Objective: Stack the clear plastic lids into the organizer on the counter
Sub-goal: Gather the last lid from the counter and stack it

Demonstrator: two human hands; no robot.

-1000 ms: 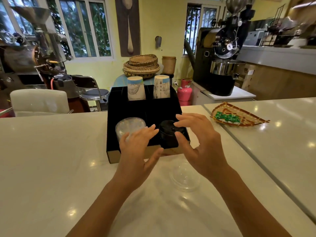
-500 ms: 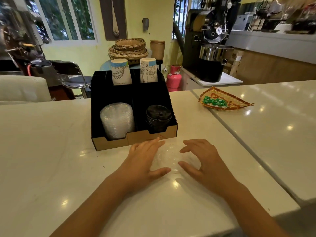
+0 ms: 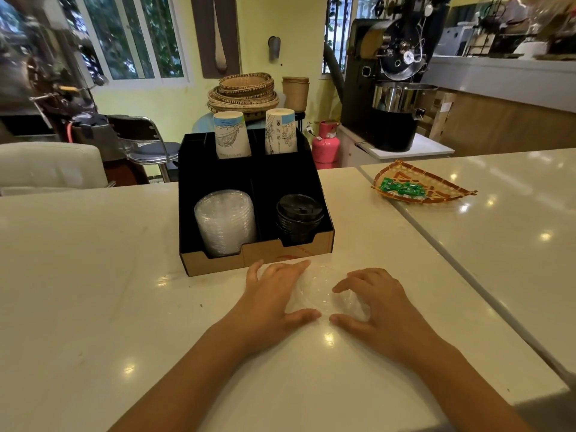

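A clear plastic lid point(image 3: 318, 296) lies flat on the white counter just in front of the black organizer point(image 3: 258, 260). My left hand point(image 3: 274, 291) cups its left side and my right hand point(image 3: 377, 300) cups its right side, fingers and thumbs closing around the rim. In the organizer's front left compartment stands a stack of clear lids point(image 3: 225, 221). A stack of black lids point(image 3: 297, 218) fills the front right compartment. Two paper cup stacks point(image 3: 232, 134) stand upside down in the back compartments.
A woven tray with green sweets point(image 3: 414, 188) lies on the counter to the right, past a seam in the countertop point(image 3: 436, 254). Behind the counter are a white chair point(image 3: 46, 163), a metal stool point(image 3: 149, 145), baskets and a coffee roaster point(image 3: 392, 82).
Both hands came back from the organizer's front compartments to the counter and closed in around the single clear lid. The view dropped, so the organizer now looks farther away.
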